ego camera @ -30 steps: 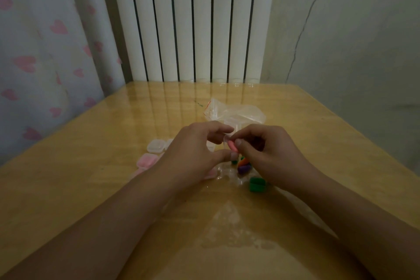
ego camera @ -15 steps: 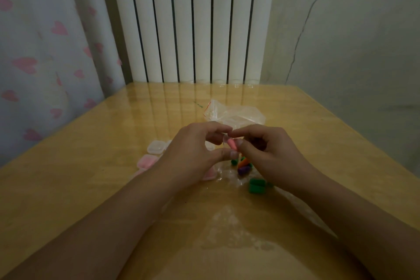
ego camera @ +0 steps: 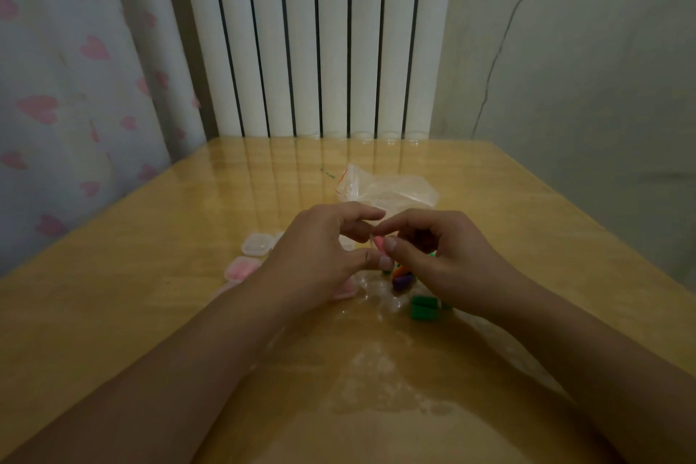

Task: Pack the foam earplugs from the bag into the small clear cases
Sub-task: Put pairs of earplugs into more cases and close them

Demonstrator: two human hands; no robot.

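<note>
Head view shows, at frame centre, our hands barely moved: right hand (ego camera: 448, 256) still pinches a pink earplug (ego camera: 379, 242) against left hand (ego camera: 320, 256), seemingly holding a case, so packing continues.

two bare forearms enter from the bottom edge, no sleeves in view up to where the frame cuts them. left hand (ego camera: 320, 256) and right hand (ego camera: 448, 260): no rings, no watch, no bracelet or band at either wrist. nails short and unpainted where they show, clearest on the right thumb. no gloves. dim light, so finer marks cannot be made out.
</note>
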